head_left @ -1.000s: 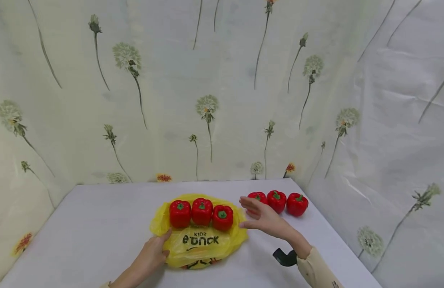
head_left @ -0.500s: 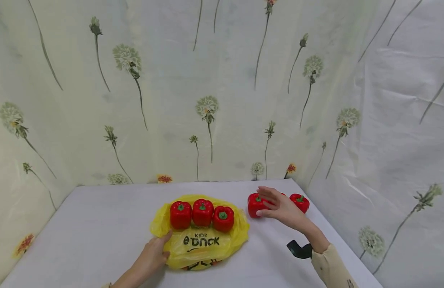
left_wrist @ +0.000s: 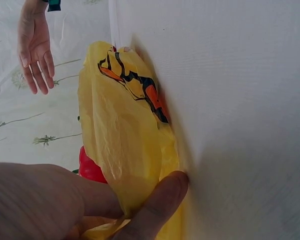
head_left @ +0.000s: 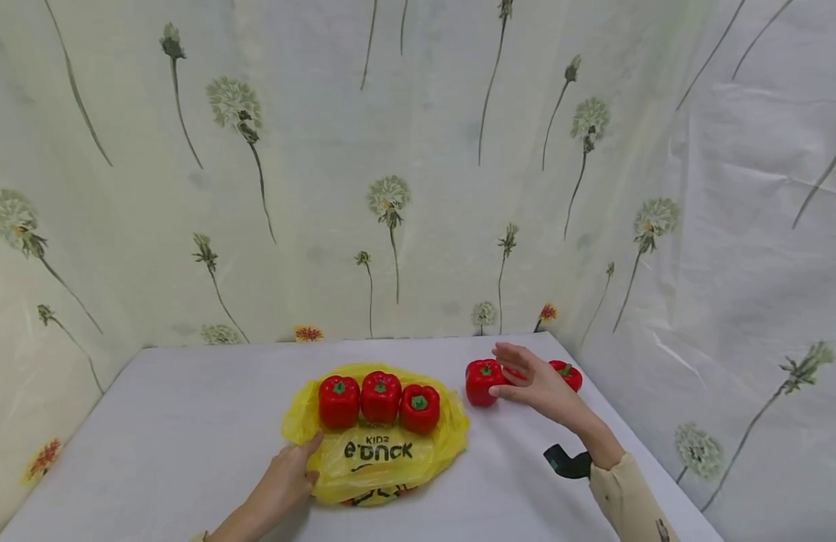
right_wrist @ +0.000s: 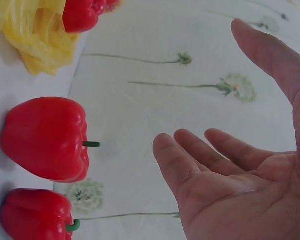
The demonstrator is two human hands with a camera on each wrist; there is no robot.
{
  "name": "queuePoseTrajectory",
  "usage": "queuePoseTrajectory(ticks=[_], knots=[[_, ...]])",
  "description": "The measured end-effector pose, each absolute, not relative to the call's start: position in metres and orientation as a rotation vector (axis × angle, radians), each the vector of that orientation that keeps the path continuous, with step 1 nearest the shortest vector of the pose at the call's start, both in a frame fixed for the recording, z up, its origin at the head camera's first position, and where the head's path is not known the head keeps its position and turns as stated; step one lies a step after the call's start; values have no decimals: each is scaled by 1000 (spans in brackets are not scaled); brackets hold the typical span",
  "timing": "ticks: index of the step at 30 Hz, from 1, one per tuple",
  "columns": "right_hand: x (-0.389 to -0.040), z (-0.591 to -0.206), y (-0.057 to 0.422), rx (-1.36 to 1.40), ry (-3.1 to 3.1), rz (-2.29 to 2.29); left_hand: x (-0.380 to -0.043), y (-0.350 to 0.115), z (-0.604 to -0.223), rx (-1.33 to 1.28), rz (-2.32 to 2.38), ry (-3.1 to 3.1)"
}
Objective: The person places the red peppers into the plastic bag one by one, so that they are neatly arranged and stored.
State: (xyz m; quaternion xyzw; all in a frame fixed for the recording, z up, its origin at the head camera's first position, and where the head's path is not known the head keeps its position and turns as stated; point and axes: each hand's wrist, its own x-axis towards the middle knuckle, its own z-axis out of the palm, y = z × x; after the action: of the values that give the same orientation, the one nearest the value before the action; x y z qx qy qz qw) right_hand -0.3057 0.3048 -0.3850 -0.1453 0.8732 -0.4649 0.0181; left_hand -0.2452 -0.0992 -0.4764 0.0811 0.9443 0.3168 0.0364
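Note:
A yellow plastic bag [head_left: 384, 482] with dark printing lies on the table, and three red bell peppers [head_left: 381, 399] sit in a row on its far part. My left hand [head_left: 289, 478] pinches the bag's near left edge between thumb and fingers; the left wrist view shows the film [left_wrist: 127, 135] bunched at the thumb. Over at the right, my right hand [head_left: 542, 388] hovers with fingers extended and holds nothing. Beneath it is a second row of red bell peppers: the left one [head_left: 482, 382] shows almost whole, while the hand partly hides the others. Two peppers [right_wrist: 47, 140] show beside the palm in the right wrist view.
A white cloth covers the table [head_left: 187, 421]. Behind it and along both sides hangs a pale curtain [head_left: 309, 173] printed with dandelions. A dark strap end [head_left: 566, 461] sticks out at my right wrist.
My right hand has moved right, from beside the bag to over the right-hand row of peppers, uncovering the left one. My left hand and the bag stay in place.

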Motion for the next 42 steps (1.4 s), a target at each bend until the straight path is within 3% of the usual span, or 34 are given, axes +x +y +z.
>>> queuePoseTrajectory(ticks=[42], knots=[[-359, -415, 314, -200, 2763, -1332, -244, -102, -478, 314, 1008, 2937]])
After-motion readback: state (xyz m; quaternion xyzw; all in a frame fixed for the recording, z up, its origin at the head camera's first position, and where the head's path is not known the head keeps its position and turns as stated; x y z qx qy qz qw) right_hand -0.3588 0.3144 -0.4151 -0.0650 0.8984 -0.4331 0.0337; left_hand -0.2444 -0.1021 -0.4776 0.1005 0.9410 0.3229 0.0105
